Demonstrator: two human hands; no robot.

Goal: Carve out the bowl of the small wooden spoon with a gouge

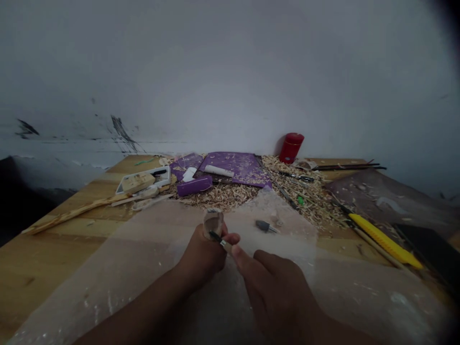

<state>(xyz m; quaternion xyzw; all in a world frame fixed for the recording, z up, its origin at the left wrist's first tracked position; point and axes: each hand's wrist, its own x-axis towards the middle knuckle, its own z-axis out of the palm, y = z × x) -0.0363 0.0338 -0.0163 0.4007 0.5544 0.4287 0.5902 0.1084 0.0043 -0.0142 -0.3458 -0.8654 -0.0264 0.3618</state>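
My left hand (204, 256) is closed around a small, pale wooden piece (213, 221) with a rounded top and a darker, hollow-looking face. The rest of that piece is hidden in the fist. My right hand (276, 287) grips a carving tool (225, 245) by its light handle, forefinger laid along it. The tool's dark blade meets the lower edge of the wooden piece; the exact shape of the blade is too dim to tell. Both hands are over a translucent plastic sheet (143, 268). Just beyond the right hand lies a small grey, pointed bit (265, 225) with a metal shank.
Wood shavings (230, 197) cover the table's back, around a purple folder (237, 165) and a purple roll (194, 186). A red canister (291, 147) stands by the wall. At right lies a yellow utility knife (384, 239); at left, a white tray (166, 178) and long stick (75, 213).
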